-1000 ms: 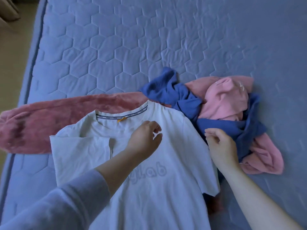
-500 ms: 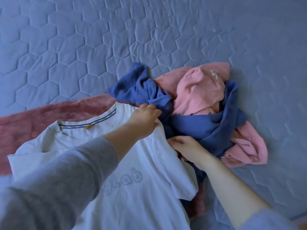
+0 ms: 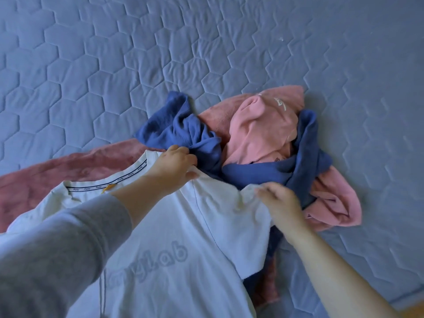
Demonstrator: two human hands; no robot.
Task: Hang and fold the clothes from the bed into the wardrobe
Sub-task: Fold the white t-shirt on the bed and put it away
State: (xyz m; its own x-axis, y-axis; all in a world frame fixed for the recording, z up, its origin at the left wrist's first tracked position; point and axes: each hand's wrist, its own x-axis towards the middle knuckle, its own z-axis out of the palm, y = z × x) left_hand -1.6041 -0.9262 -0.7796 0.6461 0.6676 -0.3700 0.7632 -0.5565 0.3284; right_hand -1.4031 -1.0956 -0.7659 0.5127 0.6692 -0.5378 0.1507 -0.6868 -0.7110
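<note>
A white T-shirt (image 3: 183, 226) with grey lettering lies face up on the blue quilted bed (image 3: 206, 53), collar toward the far left. My left hand (image 3: 174, 166) presses on its right shoulder by the collar, fingers closed on the cloth. My right hand (image 3: 278, 203) pinches the top edge of the shirt's right sleeve. Just beyond both hands lies a crumpled heap: a dark blue garment (image 3: 263, 173) tangled with a pink garment (image 3: 259, 134).
A fuzzy dark-pink garment (image 3: 57, 171) stretches out under the T-shirt toward the left. The heap's pink cloth (image 3: 332, 203) spills to the right of my right hand. The bed's near edge shows at the bottom right corner.
My left hand slid from the shirt's chest up to its right shoulder. My right hand came in and took hold of the sleeve edge. The view shifted right and closer.
</note>
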